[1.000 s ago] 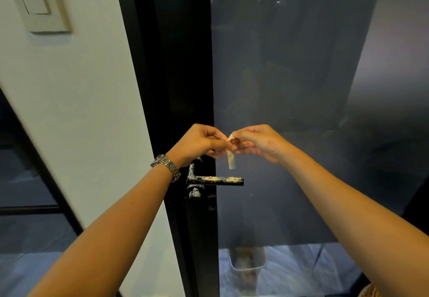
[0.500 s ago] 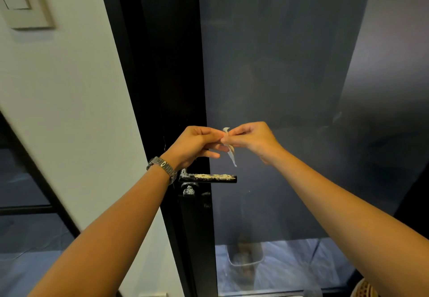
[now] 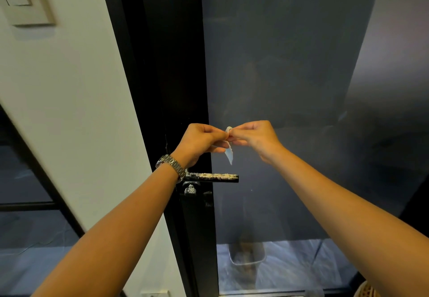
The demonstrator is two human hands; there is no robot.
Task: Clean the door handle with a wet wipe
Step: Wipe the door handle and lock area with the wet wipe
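A black lever door handle (image 3: 217, 177) sticks out to the right from the dark door frame, its top coated with white powdery dirt. Just above it, my left hand (image 3: 200, 143) and my right hand (image 3: 255, 136) meet fingertip to fingertip and both pinch a small white wet wipe (image 3: 229, 152). A narrow strip of the wipe hangs down between the hands, ending a little above the handle without touching it. A metal watch sits on my left wrist.
The black door frame (image 3: 171, 87) runs top to bottom, with a dark glass pane (image 3: 290, 76) to its right. A white wall (image 3: 69, 92) with a light switch plate (image 3: 23, 1) lies to the left. A pale bin (image 3: 247, 253) shows through the glass below.
Both hands have stayed together above the handle, shifting slightly. The hanging strip of wipe has changed shape between the fingers, and a small fold now pokes up above them.
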